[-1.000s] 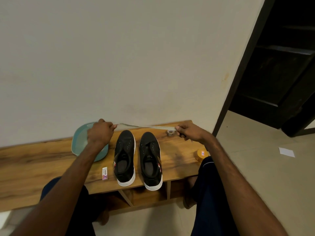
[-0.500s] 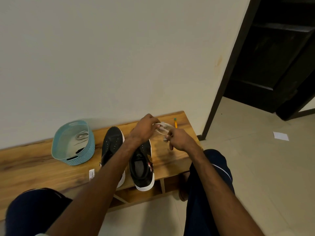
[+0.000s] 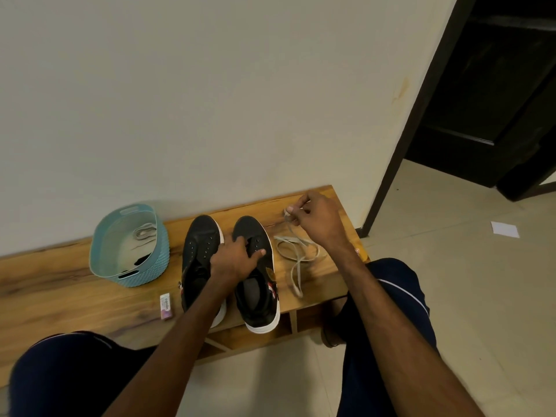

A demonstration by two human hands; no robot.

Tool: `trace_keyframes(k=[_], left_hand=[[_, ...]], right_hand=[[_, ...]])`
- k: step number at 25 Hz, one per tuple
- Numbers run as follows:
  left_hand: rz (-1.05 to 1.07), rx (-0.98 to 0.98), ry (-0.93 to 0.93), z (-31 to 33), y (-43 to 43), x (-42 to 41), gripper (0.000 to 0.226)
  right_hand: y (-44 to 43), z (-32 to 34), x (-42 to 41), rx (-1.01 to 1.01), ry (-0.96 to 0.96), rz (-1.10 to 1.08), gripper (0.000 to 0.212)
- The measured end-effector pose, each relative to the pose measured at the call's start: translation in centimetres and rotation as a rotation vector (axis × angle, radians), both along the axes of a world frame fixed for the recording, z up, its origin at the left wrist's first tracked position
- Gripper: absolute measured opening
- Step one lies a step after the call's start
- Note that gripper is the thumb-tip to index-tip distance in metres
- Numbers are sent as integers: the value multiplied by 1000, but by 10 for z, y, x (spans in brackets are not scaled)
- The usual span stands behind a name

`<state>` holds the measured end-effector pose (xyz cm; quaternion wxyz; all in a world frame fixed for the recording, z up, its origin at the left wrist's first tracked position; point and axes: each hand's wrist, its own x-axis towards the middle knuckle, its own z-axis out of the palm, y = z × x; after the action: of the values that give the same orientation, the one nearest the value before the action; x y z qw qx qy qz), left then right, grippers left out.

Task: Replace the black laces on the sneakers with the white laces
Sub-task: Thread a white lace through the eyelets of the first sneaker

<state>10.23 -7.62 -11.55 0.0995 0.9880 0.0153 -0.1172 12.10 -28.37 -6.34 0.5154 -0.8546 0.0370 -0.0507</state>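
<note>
Lacing step — my right hand (image 3: 319,224) pinches the white lace (image 3: 296,254) by its tip, left hand (image 3: 237,260) grips the sneaker (image 3: 255,296) at its throat — I'd steady it and thread the toe-end eyelets first.

I see the counter (image 3: 54,284) bearing the right sneaker (image 3: 258,299) under my left fingers (image 3: 240,243), with the left sneaker (image 3: 200,245), basket (image 3: 135,275) and eraser (image 3: 166,305) leftward and the white lace (image 3: 293,239) below my right fingers (image 3: 302,203).

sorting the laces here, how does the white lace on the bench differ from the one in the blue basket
The bench lace lies spread in loose loops; the basket lace is bunched small. The right hand pinches the bench lace's end; nothing touches the basket lace. Both look white.
</note>
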Motion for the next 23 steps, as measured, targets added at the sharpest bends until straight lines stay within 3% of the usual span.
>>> trace_keyframes(k=[6,10,13,16,18,23], left_hand=[[30,-62,15,3,13,-15,30],[-32,35,-94,-1,15,-34,39],[13,-43,-79,-6,11,-25,42],[83,-354,40,-17,20,-9,24],[126,-534,67,-23,25,-6,12],[169,-580,95,-32,23,-11,13]], right_hand=[[7,12,2,697,79,30,22],[15,17,5,874,101,31,14],[27,4,4,666,165,89,15],[36,-19,5,234,225,184,14],[39,-29,7,81,258,241,7],[53,-48,6,-150,343,293,13]])
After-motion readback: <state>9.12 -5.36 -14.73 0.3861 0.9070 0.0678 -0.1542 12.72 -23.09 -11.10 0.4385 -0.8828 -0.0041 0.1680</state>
